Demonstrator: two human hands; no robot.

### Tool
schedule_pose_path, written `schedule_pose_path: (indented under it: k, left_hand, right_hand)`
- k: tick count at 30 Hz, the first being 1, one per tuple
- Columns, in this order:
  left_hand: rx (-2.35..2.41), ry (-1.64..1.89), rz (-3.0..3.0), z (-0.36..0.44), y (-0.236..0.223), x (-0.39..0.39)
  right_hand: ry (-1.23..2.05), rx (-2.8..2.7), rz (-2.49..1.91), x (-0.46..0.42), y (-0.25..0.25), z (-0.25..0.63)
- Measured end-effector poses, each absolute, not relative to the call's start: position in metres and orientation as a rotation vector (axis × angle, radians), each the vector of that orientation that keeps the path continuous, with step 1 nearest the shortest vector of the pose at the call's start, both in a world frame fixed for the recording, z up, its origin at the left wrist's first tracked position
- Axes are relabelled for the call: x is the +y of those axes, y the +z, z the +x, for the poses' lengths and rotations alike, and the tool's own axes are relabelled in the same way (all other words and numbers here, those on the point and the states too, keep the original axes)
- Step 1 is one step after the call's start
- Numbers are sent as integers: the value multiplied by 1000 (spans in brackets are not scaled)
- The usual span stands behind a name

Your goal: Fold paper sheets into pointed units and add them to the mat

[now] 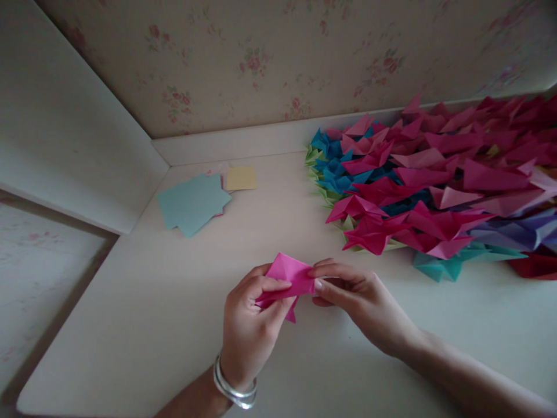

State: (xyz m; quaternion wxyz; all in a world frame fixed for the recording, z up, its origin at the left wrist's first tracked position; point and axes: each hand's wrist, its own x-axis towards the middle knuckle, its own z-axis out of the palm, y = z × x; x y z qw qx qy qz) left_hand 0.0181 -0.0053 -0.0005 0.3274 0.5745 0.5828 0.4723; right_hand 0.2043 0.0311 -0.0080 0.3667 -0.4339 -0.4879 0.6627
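Left forearm comes in from the bottom edge, angled up and right, silver bangles (235,392) around the wrist. Right forearm comes in from the lower right corner, running up and left, wrist bare, flatter angle than the left.

Left hand (250,316): back of hand up, fingers curled, closed on the folded pink paper (293,274). One finger lies across the top face, thumb below it on the near side. Grip is at the paper's left part.

Right hand (363,296): turned in toward the left one, thumb and index finger pinching the paper's right end, other fingers bent under and partly hidden. Hands are apart, bridged by the paper only.

Paper is held above the white tabletop (174,325), between the hands. Peak points away from the person; a narrow tip hangs down on the near side.

Farther, right: big heap of folded paper pieces (439,174), mostly pink, with blue, green, teal, purple and red at the edges.

Farther, left: loose stack of light blue sheets (194,203), corners fanned out, small yellow sheet (242,178) just beside its right side.

Behind: white ledge (235,144), then floral wallpaper (270,64).
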Motion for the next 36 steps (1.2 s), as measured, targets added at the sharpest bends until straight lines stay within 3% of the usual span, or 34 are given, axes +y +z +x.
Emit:
schedule_pose_path:
  k: [4,10,22,27,36]
  left_hand:
    - [1519,1236,1483,19,0,-5]
    - [1425,1105,1411,19,6,0]
    - [1167,807,1086,18,2,0]
    - [1145,800,1084,19,2,0]
    - [1368,949,1122,24,-3,-9]
  right_hand:
    - [1630,-1254,-1088,31,-12,204]
    - [1827,-1206,-1121,31,-10,205]
    - [1597,-1423,-1267,33,0,209]
    - [1360,-1557,-1264,30,-3,208]
    - [1449,-1402,-1288,26,-10,203]
